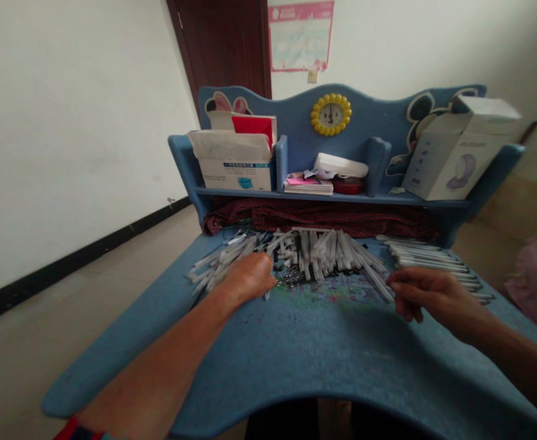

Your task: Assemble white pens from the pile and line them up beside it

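My left hand (pixel 252 275) is closed, its fingertips down at a pile of small black and metallic pen parts (pixel 292 275). What it grips is hidden behind the fist; a short clear end shows just below it. Translucent pen barrels (pixel 326 250) lie heaped behind these parts, and more barrels (pixel 222 260) spread out left of the hand. My right hand (pixel 427 296) hovers over the table at the right, fingers curled and thumb drawn in. Whatever is in its fingertips is too unclear to name. Close behind it lies a row of pens (pixel 433 260), side by side.
The blue table (pixel 296 348) has a raised shelf at its back. On it stand an opened mask box (pixel 236 171), a stack of papers (pixel 309 186), a white box (pixel 452 153) and a yellow flower-shaped clock (pixel 331 114). Folded red checked cloth (pixel 314 217) lies beneath the shelf.
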A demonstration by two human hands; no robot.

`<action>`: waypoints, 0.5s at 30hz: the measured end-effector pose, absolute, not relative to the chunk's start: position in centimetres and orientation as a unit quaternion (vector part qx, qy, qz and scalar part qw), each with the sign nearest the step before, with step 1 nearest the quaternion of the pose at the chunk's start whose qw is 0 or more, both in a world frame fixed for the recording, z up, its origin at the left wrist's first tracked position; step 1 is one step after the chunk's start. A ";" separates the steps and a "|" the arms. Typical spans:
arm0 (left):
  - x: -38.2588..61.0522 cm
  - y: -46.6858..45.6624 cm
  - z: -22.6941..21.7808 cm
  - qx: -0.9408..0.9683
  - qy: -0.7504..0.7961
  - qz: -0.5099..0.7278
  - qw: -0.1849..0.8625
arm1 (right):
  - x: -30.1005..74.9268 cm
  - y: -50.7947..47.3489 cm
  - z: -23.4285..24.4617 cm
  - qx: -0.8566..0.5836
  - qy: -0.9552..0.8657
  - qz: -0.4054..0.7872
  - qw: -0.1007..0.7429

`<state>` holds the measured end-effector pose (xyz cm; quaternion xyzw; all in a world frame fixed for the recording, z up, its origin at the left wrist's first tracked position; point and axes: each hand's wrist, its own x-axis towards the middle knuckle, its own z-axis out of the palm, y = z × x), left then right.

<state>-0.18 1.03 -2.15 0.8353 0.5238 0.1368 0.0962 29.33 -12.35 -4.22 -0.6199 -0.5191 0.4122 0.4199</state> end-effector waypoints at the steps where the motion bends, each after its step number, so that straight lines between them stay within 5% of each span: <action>1: -0.1 0.9 -2.0 0.836 0.533 0.099 0.082 | 28.8 -12.1 -4.1 -0.617 -0.538 0.412 0.400; 8: 0.0 0.9 -1.5 0.826 0.560 -0.053 0.035 | 25.5 -10.0 -3.9 -0.578 -0.684 0.344 0.281; 15: -0.8 1.0 -0.1 0.829 0.556 0.010 0.057 | 21.6 -8.0 -3.6 -0.538 -0.840 0.032 0.065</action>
